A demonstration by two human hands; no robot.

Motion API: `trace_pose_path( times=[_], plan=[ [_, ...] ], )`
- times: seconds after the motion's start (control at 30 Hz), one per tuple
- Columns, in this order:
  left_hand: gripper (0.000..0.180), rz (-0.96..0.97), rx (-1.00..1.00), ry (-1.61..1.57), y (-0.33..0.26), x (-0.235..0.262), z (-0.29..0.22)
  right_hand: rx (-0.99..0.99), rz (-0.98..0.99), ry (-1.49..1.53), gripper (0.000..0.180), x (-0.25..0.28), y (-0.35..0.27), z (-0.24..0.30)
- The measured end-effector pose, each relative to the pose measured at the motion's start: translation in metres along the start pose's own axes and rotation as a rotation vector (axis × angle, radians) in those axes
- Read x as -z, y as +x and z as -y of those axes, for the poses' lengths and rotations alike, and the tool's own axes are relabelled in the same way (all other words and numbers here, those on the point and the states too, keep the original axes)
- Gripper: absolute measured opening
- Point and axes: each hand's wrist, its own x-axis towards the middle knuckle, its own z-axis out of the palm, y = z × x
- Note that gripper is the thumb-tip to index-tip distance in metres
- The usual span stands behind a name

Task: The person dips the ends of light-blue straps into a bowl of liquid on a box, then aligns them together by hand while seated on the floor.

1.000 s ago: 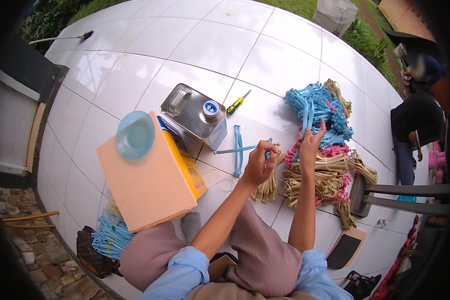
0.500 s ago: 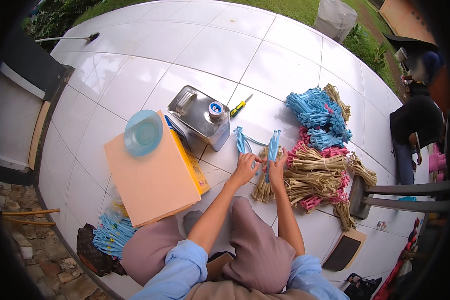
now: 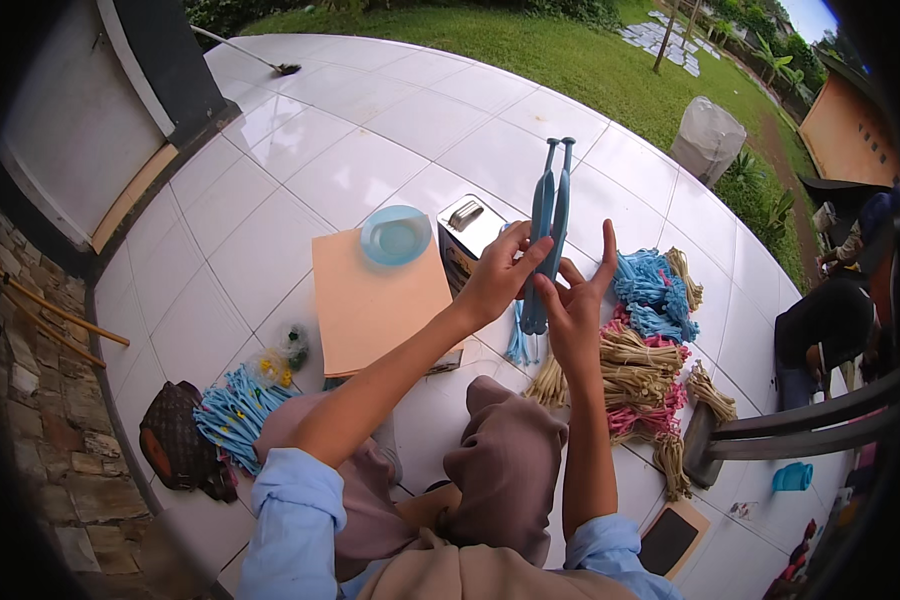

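Head view, centre of the frame: left hand (image 3: 498, 278) curled around a pair of long blue strips (image 3: 548, 225), thumb and fingers pinched on them about halfway down. Right hand (image 3: 575, 305) just beside, touching the same strips low down, thumb and some fingers on them, index finger stretched straight up and loose. Strips held upright, side by side, tops pointing toward the upper middle of the frame, lower ends hanging below both hands.

Left of the hands: orange board (image 3: 375, 300) flat on the white tiled floor (image 3: 300, 170), round blue lid (image 3: 395, 236) resting on its upper corner. Metal can (image 3: 467, 226) just behind the left hand, partly hidden.

Right of centre: heap of bundles on the floor, blue bundles (image 3: 650, 290) uppermost, tan bundles (image 3: 635, 365) below, pink ones (image 3: 645, 412) mixed in.

Lower left: more blue strips (image 3: 230, 410) beside a dark brown bag (image 3: 175, 440).

Far right: dark chair (image 3: 790, 430), another person (image 3: 830, 320) crouched beyond it.
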Motion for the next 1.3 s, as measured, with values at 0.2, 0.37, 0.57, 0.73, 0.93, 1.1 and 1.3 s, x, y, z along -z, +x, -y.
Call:
trace_pose_path(
  times=[0.2,0.37,0.57,0.73,0.93,1.1,1.3],
  plan=[
    [0.025,-0.273,-0.226,-0.025,-0.081,0.052,-0.001,0.036,0.083,-0.107,0.084,-0.069,-0.014,0.034],
    [0.022,-0.558,-0.233,-0.212,-0.112,0.082,-0.006,-0.049,0.131,0.220,0.071,-0.129,-0.030,0.007],
    [0.027,-0.304,-0.028,-0.819,-0.123,0.093,-0.023,-0.340,-0.047,0.766,0.070,-0.115,-0.015,0.012],
    [0.020,-0.382,-0.122,-0.673,-0.124,0.085,-0.021,-0.374,0.067,0.748,0.073,-0.129,-0.023,0.025],
    [0.021,-0.650,-0.255,-0.628,-0.124,0.077,-0.012,-0.262,0.194,0.511,0.081,-0.135,-0.030,0.023],
    [0.020,-0.716,-0.201,-0.858,-0.123,0.080,-0.003,-0.149,0.192,0.474,0.075,-0.139,-0.037,0.018],
    [0.025,-0.277,0.202,-0.621,-0.130,0.083,-0.012,-0.281,0.273,0.358,0.075,-0.126,-0.038,0.014]
  ],
)
